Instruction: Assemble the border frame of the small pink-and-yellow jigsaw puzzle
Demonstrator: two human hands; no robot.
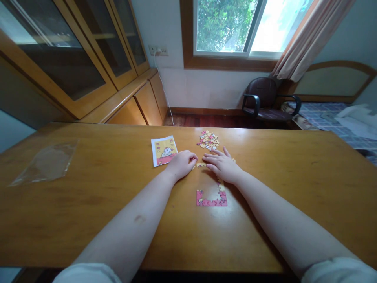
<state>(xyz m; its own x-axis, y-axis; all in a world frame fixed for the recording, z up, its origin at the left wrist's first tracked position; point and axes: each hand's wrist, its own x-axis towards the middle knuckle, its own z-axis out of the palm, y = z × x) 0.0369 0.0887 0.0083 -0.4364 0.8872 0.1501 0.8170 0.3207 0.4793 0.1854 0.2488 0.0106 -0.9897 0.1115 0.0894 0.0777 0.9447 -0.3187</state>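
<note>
Both my hands rest on a wooden table (pixel 88 188) near its middle. My left hand (pixel 182 162) is curled, its fingertips pinched at a small yellow puzzle piece (pixel 200 165). My right hand (pixel 222 164) lies flat with fingers stretched toward the same piece, touching it from the right. Below the hands lies a partly joined puzzle frame (pixel 212 198), pink along the bottom with a yellow strip rising on the right under my right wrist. A heap of loose yellow and pink pieces (pixel 208 140) sits just beyond the hands. A reference picture card (pixel 163 150) lies left of them.
A clear plastic bag (pixel 47 162) lies at the table's left. Wooden cabinets with glass doors (pixel 73 59) stand at the back left. A dark armchair (pixel 266 100) sits under the window, and a bed with a checked cover (pixel 332 116) is at the right.
</note>
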